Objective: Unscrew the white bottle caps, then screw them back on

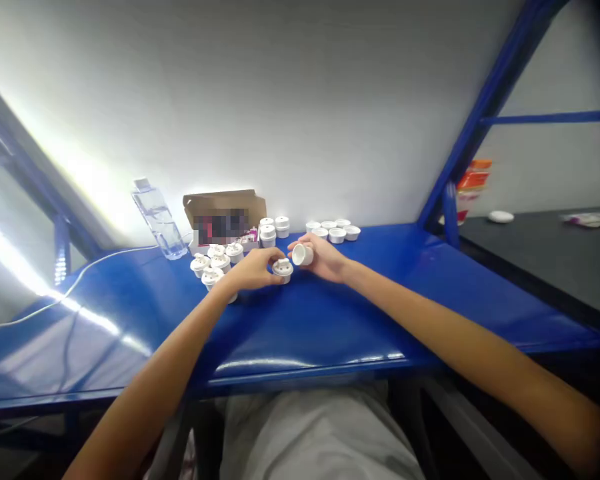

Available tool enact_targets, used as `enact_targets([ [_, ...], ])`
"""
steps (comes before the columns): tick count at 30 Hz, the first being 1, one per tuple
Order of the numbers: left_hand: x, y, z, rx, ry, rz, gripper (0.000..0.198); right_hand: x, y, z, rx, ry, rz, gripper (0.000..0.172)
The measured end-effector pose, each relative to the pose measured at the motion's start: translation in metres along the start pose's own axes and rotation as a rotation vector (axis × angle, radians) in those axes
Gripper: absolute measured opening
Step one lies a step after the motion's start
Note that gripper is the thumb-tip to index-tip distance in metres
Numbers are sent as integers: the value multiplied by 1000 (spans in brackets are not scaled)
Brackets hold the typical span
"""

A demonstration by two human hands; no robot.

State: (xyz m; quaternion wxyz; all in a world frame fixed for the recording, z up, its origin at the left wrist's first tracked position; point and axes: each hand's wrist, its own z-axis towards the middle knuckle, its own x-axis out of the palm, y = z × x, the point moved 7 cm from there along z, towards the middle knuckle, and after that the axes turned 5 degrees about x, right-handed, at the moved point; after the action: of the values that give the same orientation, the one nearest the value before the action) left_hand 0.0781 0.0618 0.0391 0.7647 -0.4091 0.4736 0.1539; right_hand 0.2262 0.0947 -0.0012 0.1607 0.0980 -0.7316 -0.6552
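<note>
At a blue worktop (330, 327), the left hand (253, 270) curls over a white cap (283, 269) standing upright on the surface, fingertips pinching it. The right hand (325, 259) grips a white cup (303, 254) just beside it, tipped on its side, mouth facing left. More caps (215, 261) clustered nr a box (225, 217).

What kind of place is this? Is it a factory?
Probably a small workshop or assembly bench. The blue table is covered with many matching white plastic parts and white caps in groups. The left hand holds a white part, and the right hand holds a cap.
</note>
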Motion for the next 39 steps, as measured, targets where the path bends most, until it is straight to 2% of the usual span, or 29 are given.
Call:
enact_targets([
  [4, 3, -2, 2, -42, -62, -78, 42, -4, 3, 4, -112, -82, -93, 29],
  [7, 2, 3, 3, -81, -123, -126, 45, -2, 12, 2, -236, -95, -140, 29],
  [11, 0, 11, 3, -139, -181, -348, 46, 0, 25, -4, -369, -58, -170, 30],
  [17, -12, 8, 4, -112, -271, -695, 33, -2, 30, -7, -388, 20, -101, 41],
  [20, -12, 10, 3, -173, -274, -777, 37, -1, 39, -16, -509, -2, -136, 45],
  [22, -9, 13, 2, -239, -272, -825, 41, 3, 48, -27, -632, -16, -237, 42],
  [26, -1, 19, 0, -344, -233, -909, 46, 22, 60, -53, -909, -9, -634, 30],
  [28, 0, 19, 0, -352, -220, -913, 46, 27, 61, -60, -970, -16, -734, 27],
  [30, -2, 19, 0, -336, -220, -892, 45, 27, 59, -59, -954, -33, -707, 29],
  [32, -3, 19, 0, -323, -222, -850, 46, 24, 55, -52, -863, -45, -582, 34],
  [36, -4, 17, 1, -283, -222, -710, 48, 12, 39, -28, -558, -62, -278, 36],
  [39, -6, 11, 2, -189, -236, -650, 46, 7, 28, -15, -351, -35, -145, 38],
])
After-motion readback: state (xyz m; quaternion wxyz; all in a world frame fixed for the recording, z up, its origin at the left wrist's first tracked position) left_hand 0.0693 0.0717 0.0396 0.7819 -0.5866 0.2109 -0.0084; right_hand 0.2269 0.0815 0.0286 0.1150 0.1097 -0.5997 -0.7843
